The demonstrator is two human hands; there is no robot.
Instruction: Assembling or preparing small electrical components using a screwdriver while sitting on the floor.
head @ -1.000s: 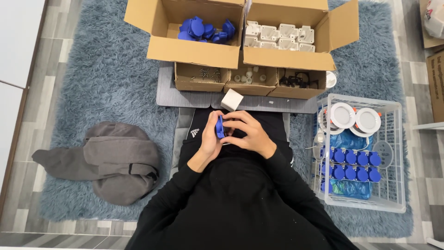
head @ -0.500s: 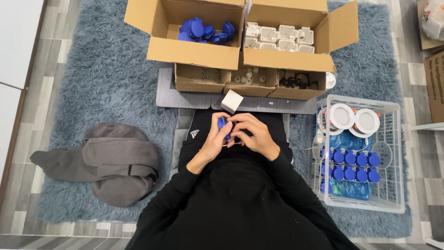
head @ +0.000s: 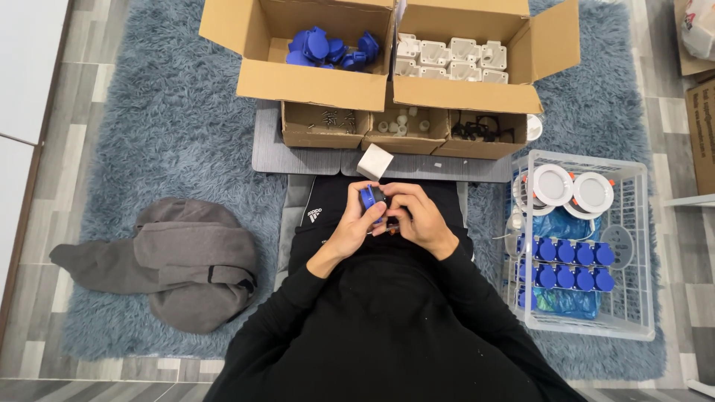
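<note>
- Over the last second our hands have risen a little off the lap and turned the blue part (head: 370,198); its dark face now shows towards the camera, where before we saw mostly blue between the fingers.
- We judge that the work on the part is still in hand: it has not left our hands and nothing new has been picked up from the boxes.
- Our left hand (head: 356,227) is clamped on the blue part, thumb and fingers wrapped round its side, wrist bent inward over the lap.
- Our right hand (head: 417,216) is closed too, its fingertips pressed against the part's right edge; a small reddish thing seems pinched under them, but we cannot tell what it is.
- The part sits between both hands, above our lap, just below the white block (head: 375,161) on the grey board (head: 298,156).
- Beyond the board stand a box of blue parts (head: 328,46) and a box of white housings (head: 450,58).
- To our right the wire basket (head: 640,246) holds finished blue pieces; to our left lies a grey garment (head: 190,257).
</note>
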